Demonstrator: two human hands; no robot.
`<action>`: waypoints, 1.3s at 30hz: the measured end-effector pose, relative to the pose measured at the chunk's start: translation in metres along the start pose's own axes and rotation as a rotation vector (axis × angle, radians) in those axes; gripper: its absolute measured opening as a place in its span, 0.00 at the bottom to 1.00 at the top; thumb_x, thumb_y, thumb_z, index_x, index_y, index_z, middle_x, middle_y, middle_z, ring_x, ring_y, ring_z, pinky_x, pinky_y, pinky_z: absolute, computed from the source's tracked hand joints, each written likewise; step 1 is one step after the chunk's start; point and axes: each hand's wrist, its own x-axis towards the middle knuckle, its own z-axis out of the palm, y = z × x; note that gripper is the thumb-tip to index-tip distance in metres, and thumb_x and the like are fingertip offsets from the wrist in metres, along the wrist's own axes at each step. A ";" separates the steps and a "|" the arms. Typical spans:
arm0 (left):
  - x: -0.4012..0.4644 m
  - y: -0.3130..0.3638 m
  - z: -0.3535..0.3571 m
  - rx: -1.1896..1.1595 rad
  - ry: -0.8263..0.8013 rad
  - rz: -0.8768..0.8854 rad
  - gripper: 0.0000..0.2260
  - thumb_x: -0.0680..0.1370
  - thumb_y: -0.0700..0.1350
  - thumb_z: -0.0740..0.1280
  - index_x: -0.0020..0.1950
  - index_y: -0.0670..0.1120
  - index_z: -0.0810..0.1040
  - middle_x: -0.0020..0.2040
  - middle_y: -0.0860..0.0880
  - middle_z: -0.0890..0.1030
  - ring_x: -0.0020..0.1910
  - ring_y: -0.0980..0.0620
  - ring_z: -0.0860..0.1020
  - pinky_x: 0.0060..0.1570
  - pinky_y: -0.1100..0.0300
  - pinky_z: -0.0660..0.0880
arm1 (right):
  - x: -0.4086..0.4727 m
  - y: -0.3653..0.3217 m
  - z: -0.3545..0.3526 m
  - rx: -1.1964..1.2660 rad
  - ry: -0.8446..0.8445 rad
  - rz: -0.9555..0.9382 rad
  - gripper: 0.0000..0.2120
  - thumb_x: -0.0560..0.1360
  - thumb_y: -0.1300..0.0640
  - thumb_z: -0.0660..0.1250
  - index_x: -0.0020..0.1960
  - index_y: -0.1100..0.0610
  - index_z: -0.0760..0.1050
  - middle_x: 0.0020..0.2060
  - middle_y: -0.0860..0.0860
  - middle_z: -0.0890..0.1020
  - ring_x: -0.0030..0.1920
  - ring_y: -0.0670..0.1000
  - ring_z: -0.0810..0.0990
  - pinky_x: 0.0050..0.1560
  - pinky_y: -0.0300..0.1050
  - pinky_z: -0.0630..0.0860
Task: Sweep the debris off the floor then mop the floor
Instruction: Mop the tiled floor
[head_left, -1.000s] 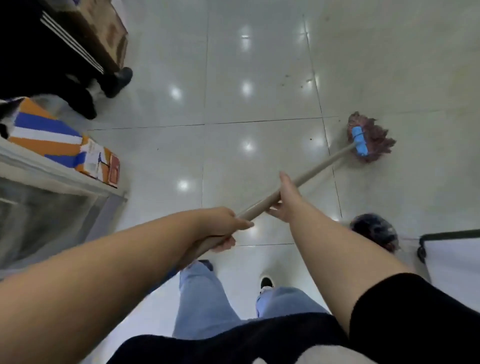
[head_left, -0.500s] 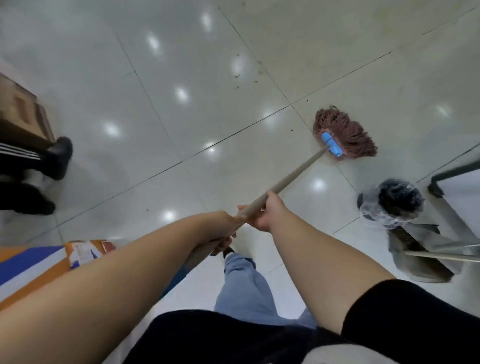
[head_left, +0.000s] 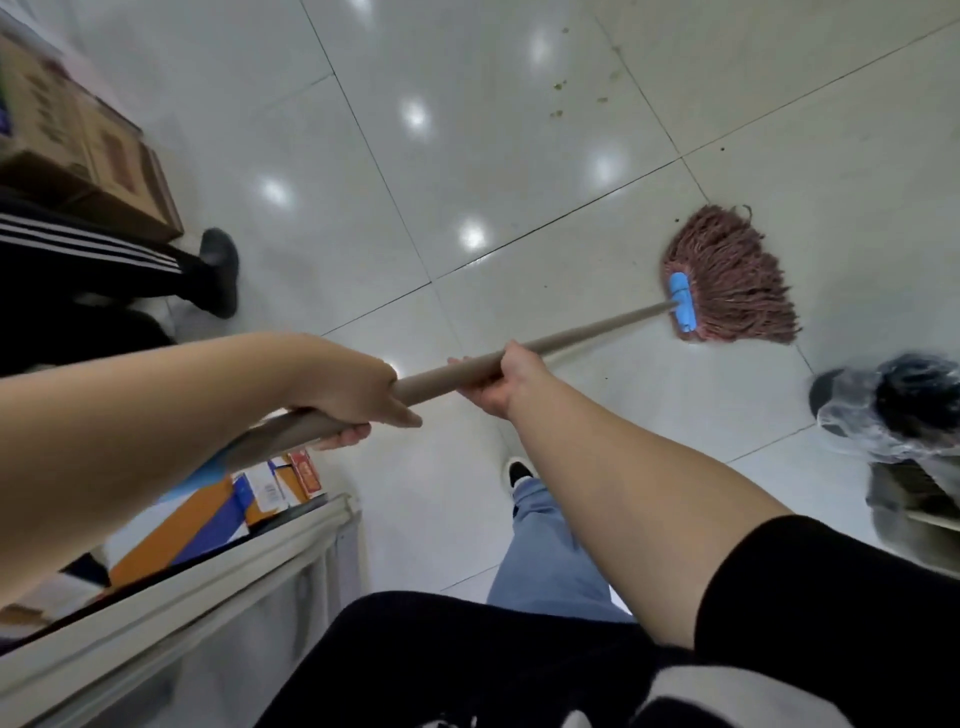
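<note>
reddish-brown mop (head_left: 732, 275), blue clamp (head_left: 681, 301), white floor (head_left: 467, 130)

No legible text; print on cardboard boxes (head_left: 78, 140) and orange-blue box (head_left: 208, 519) too blurred.

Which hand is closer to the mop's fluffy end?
The right hand. It grips the handle nearer the mop head; the left hand holds it farther back.

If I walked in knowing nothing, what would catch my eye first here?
Probably the reddish-brown string mop head with its blue clamp, fanned flat on the shiny pale tiled floor at the right. Next, the long beige mop handle running back to the person, with the right hand gripping it farther forward and the left hand behind. A few small brown specks dot the tiles beyond the mop.
</note>
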 end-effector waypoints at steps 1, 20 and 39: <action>0.003 0.007 -0.002 0.001 -0.010 -0.028 0.16 0.77 0.53 0.65 0.57 0.43 0.69 0.28 0.47 0.71 0.18 0.54 0.69 0.23 0.66 0.70 | 0.004 -0.004 0.000 0.012 0.011 0.000 0.24 0.82 0.46 0.51 0.65 0.66 0.63 0.39 0.61 0.72 0.41 0.61 0.78 0.45 0.57 0.74; 0.043 0.286 -0.101 -0.018 -0.003 0.036 0.16 0.77 0.55 0.64 0.43 0.42 0.69 0.22 0.48 0.69 0.14 0.53 0.66 0.19 0.69 0.67 | -0.001 -0.288 -0.071 -0.029 0.084 -0.152 0.20 0.82 0.48 0.52 0.65 0.63 0.64 0.37 0.59 0.75 0.30 0.57 0.79 0.26 0.51 0.77; 0.114 0.509 -0.052 -0.094 -0.095 0.255 0.21 0.78 0.60 0.59 0.42 0.41 0.69 0.26 0.46 0.68 0.19 0.51 0.66 0.24 0.67 0.66 | -0.010 -0.459 -0.226 0.149 0.463 -0.223 0.11 0.80 0.48 0.55 0.56 0.55 0.65 0.44 0.56 0.72 0.46 0.61 0.73 0.39 0.59 0.78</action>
